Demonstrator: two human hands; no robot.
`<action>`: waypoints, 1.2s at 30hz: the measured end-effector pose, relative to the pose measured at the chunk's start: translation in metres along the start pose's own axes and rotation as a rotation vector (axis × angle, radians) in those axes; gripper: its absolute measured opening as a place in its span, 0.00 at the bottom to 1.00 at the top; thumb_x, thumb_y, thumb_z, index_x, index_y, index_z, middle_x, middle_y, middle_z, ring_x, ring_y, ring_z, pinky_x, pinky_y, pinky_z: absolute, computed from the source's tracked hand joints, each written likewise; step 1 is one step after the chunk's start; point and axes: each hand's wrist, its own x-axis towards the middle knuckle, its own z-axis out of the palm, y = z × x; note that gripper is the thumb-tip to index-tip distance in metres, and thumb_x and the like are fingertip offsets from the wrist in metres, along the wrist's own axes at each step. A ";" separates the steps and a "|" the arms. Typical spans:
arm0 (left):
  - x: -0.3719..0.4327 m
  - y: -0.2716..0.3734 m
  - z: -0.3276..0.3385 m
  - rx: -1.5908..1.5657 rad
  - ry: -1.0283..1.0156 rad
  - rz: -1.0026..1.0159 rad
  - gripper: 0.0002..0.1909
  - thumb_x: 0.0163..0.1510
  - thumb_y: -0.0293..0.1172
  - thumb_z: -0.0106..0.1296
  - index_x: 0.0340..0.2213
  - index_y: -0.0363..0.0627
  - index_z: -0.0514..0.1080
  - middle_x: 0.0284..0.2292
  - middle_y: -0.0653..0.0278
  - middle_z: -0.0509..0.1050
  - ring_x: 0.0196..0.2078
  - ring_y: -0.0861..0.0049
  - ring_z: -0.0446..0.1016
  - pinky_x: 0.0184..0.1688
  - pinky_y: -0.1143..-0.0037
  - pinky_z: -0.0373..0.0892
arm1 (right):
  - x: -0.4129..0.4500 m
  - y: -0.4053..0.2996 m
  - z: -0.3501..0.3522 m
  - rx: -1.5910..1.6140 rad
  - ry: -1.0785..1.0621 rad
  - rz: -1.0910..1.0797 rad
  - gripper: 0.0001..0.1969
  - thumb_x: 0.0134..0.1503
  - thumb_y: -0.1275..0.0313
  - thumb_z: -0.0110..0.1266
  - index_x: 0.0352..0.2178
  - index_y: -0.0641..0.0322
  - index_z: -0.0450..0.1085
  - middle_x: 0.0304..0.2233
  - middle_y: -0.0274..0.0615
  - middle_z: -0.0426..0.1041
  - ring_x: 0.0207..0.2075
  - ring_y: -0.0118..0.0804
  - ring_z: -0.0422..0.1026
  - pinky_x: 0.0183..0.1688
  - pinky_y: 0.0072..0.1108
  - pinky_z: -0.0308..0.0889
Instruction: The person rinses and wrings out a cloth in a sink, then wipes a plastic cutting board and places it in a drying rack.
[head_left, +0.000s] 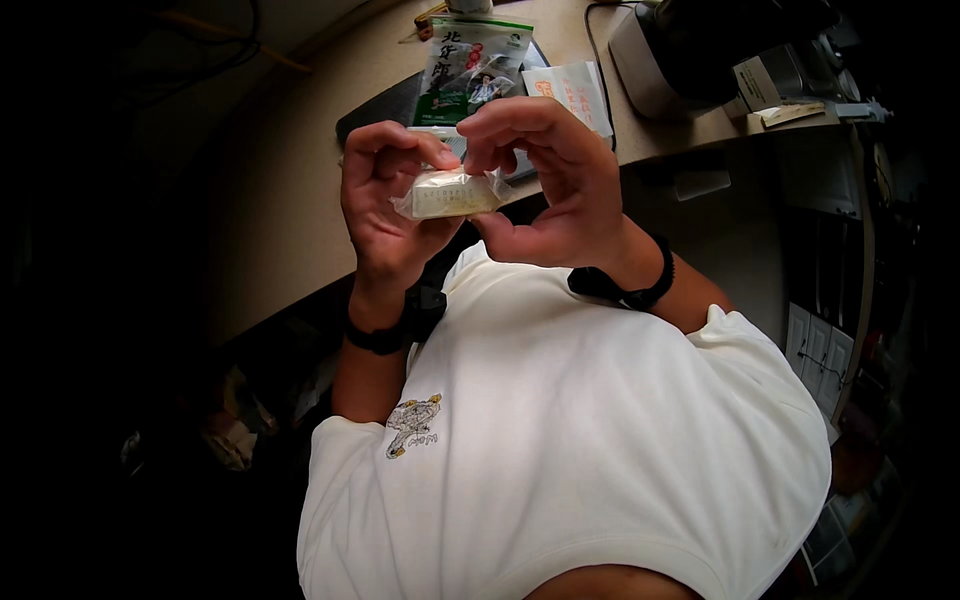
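A small pale block in a clear plastic wrapper (454, 196) is held up in front of my chest, above the table's near edge. Printed characters run along its side, and the wrapper's crimped ends stick out left and right. My left hand (384, 199) grips it from the left, its thumb and fingers curled around the wrapper. On the other side, my right hand (574, 176) pinches the right end between the thumb below and the fingertips above. The fingertips of both hands nearly meet along the top edge. I cannot tell whether the wrapper is torn.
Behind my hands, a green and white plastic food bag (474, 71) lies partly on a dark flat board (379, 105) on the beige table (300, 180). A white paper packet (574, 90) with orange print is beside it. Farther right stand a grey container (645, 71) and a black cable (598, 45).
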 end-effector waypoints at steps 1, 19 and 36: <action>0.000 0.000 0.002 -0.016 0.002 -0.007 0.33 0.43 0.20 0.65 0.48 0.41 0.59 0.39 0.59 0.72 0.44 0.76 0.71 0.49 0.73 0.68 | 0.000 0.000 -0.001 -0.001 0.001 0.001 0.27 0.37 0.78 0.61 0.44 0.61 0.69 0.28 0.30 0.74 0.30 0.21 0.72 0.31 0.14 0.63; -0.008 -0.005 0.005 0.040 -0.003 -0.022 0.32 0.40 0.17 0.64 0.46 0.42 0.60 0.37 0.59 0.72 0.42 0.76 0.73 0.47 0.73 0.71 | -0.012 0.008 -0.006 0.017 0.036 0.031 0.26 0.36 0.78 0.62 0.42 0.62 0.73 0.28 0.31 0.75 0.30 0.22 0.72 0.34 0.15 0.67; 0.009 0.025 -0.017 -0.634 -0.167 -0.770 0.43 0.41 0.36 0.57 0.56 0.34 0.51 0.44 0.50 0.69 0.45 0.68 0.74 0.47 0.74 0.75 | 0.006 -0.014 -0.009 -0.286 -0.197 -0.082 0.28 0.38 0.79 0.59 0.47 0.61 0.72 0.47 0.45 0.71 0.47 0.42 0.68 0.46 0.26 0.66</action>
